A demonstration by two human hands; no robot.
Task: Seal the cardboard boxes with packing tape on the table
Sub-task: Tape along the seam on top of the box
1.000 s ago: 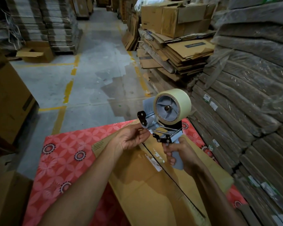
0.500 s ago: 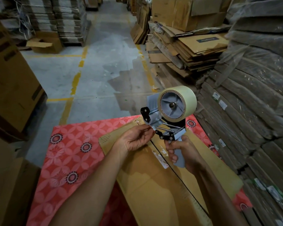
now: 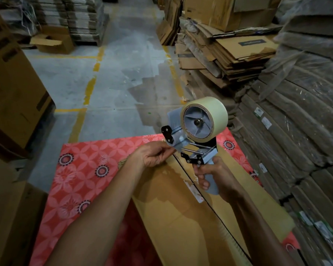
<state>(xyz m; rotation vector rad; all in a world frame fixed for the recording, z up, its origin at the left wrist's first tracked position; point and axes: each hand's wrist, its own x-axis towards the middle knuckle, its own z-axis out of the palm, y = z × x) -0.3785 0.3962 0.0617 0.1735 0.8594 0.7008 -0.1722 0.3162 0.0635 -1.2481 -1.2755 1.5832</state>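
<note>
Brown cardboard box (image 3: 173,217) flat on table (image 3: 81,175), seam untaped.

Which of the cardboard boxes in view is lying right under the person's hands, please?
The flat cardboard box on the red patterned cloth; the other boxes stand or lie stacked on the floor beyond the table.

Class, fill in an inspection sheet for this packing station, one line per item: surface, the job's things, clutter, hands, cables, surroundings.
Surface: table under a red patterned cloth.
Job's things: flattened cardboard box lies on the cloth, centre seam showing; tape dispenser with a full tape roll held above it.
Clutter: nothing seen on the table besides the box.
Hands: right hand grips the dispenser handle; left hand pinches at the dispenser's front end, where the tape would feed out.
Cables: nothing seen.
Surroundings: concrete floor with yellow lines; stacks of flattened cardboard on the right; an open box on the floor at far left.
</note>
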